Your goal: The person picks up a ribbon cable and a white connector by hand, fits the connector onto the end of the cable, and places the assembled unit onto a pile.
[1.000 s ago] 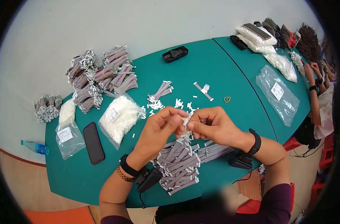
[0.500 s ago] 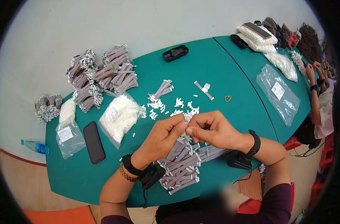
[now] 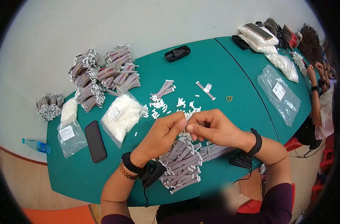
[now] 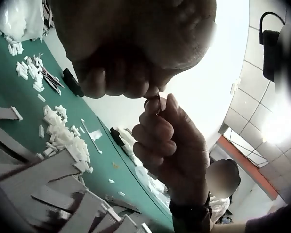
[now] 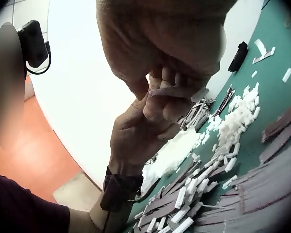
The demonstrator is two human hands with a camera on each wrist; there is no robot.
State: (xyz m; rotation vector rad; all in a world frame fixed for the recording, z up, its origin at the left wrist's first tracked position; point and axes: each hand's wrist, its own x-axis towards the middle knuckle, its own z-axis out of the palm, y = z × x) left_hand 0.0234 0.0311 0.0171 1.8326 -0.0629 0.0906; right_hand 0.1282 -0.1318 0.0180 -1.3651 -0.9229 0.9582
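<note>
In the head view my left hand [image 3: 163,133] and right hand [image 3: 214,128] meet fingertip to fingertip above the heap. A short grey ribbon cable [image 5: 177,91] lies across the curled fingers of my right hand, seen in the right wrist view. Its end runs to the fingertips of both hands, where thumb and forefinger pinch it; the fingers hide most of that end. Below the hands is a heap of grey ribbon cables [image 3: 181,164] with white connectors at their ends. Loose white connectors [image 4: 63,131] lie in a pile just beyond.
A bag of white connectors [image 3: 121,115], a phone [image 3: 96,142] and a flattened bag [image 3: 71,140] lie on the left. Bundled cables [image 3: 102,72] are stacked at the back left. A black case [image 3: 177,54], rubber bands [image 3: 229,99] and a clear bag [image 3: 280,95] lie farther off.
My left hand has come in against the right hand, its fingertips closing at the cable's end. The white connector seen between the hands earlier is now hidden. The right hand has barely moved.
</note>
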